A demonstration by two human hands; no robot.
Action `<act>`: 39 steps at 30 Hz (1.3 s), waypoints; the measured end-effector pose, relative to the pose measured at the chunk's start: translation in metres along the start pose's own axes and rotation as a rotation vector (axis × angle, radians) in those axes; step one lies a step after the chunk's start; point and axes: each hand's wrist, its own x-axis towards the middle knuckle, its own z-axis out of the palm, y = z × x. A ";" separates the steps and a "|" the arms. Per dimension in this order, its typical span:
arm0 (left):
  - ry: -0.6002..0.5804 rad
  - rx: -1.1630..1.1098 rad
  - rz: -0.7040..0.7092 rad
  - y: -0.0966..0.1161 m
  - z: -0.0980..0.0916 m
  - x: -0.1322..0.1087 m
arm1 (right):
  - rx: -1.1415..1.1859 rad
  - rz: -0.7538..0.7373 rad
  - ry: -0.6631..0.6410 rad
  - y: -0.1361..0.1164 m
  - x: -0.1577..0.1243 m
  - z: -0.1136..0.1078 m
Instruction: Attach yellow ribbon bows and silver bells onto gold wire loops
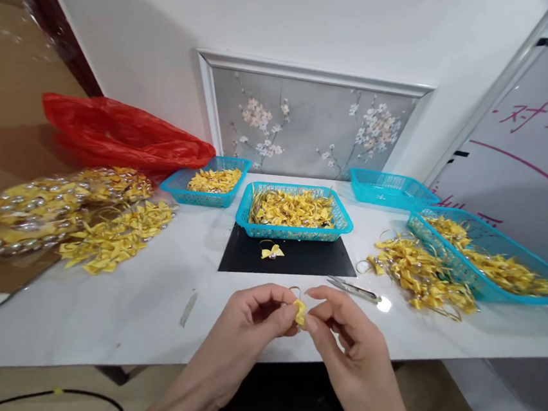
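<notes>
Above the table's front edge, my left hand point(266, 318) pinches a small yellow ribbon bow point(299, 312) between thumb and fingers. A thin loop of cord rises from the bow. My right hand point(351, 339) has its thumb and a fingertip on the bow's right side, with the index finger raised a little. Just beyond, a single yellow bow with a pearl bead point(272, 252) lies on a black mat point(237, 254). A pair of thread snips point(356, 289) rests right of the mat.
Blue baskets of yellow bows stand at centre point(293, 233), left point(229, 198) and right point(471, 266). Another blue basket point(394, 196) sits at back right. Loose bows point(413, 270) lie right; bagged bows point(36, 208) and a red plastic bag point(126, 133) are left.
</notes>
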 end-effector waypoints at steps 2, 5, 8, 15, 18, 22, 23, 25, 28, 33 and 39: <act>0.023 -0.141 -0.040 -0.001 0.002 0.002 | -0.028 -0.046 0.058 0.005 -0.003 0.003; 0.034 -0.330 -0.106 -0.002 0.004 0.003 | -0.038 -0.181 0.119 0.013 -0.006 0.010; 0.035 -0.423 -0.170 -0.002 0.006 0.003 | -0.005 -0.299 0.130 0.017 -0.007 0.014; 0.097 -0.243 -0.043 0.001 0.010 0.001 | 0.052 0.024 0.050 0.003 0.003 -0.002; 0.129 -0.147 0.007 0.001 0.011 0.000 | 0.121 0.146 -0.062 -0.005 0.007 -0.005; 0.074 -0.187 -0.011 0.000 0.012 -0.002 | 0.276 0.162 -0.080 -0.003 0.008 0.000; 0.037 -0.249 -0.047 0.000 0.011 -0.001 | 0.373 0.173 -0.082 0.000 0.008 0.001; -0.029 -0.359 -0.119 0.000 0.010 -0.001 | 0.581 0.215 -0.099 0.007 0.008 0.004; -0.035 -0.390 -0.145 0.001 0.009 0.001 | 0.642 0.278 -0.109 0.015 0.009 0.005; 0.037 -0.336 -0.080 0.001 0.007 0.002 | 0.159 0.141 0.106 0.009 0.006 -0.001; 0.130 -0.268 0.005 -0.003 0.009 0.004 | 0.078 0.195 -0.038 -0.002 -0.007 0.012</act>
